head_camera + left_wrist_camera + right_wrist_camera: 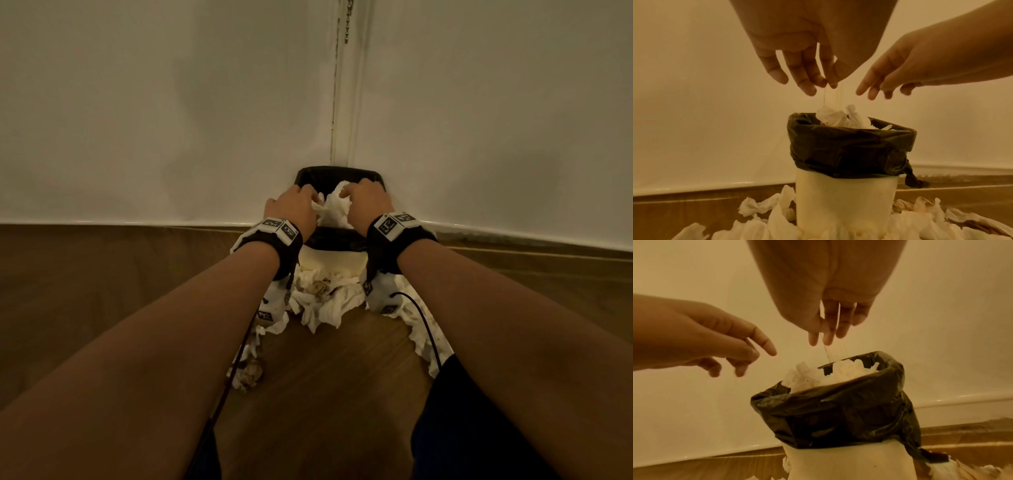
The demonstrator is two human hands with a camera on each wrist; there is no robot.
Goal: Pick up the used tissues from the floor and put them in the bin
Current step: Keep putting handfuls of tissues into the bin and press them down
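Bin: pale, round, upright on the wood floor, close against the white wall. Fitted with a black liner folded down over the rim; one tail of the liner hangs down the bin's right side in the left wrist view.

Tissues in bin: white, crumpled, heaped above the rim line and filling the mouth.

Tissues on floor: many crumpled white pieces, some stained brown, ringed round the foot of the bin on the near side and trailing off to both sides; a small stained clump lies apart, nearer the person.

Left hand: above the bin mouth, palm down, fingers pointing down and loosely spread, holding nothing in the wrist views. From the head view its fingertips look level with the heaped tissues; contact cannot be told.

Right hand: beside the left, also above the bin mouth, fingers hanging straight down and relaxed, nothing in its grasp. A gap shows between fingertips and tissue heap in the right wrist view.

Wrist bands: black, with white marker blocks, one per wrist; a dark cable runs from each.
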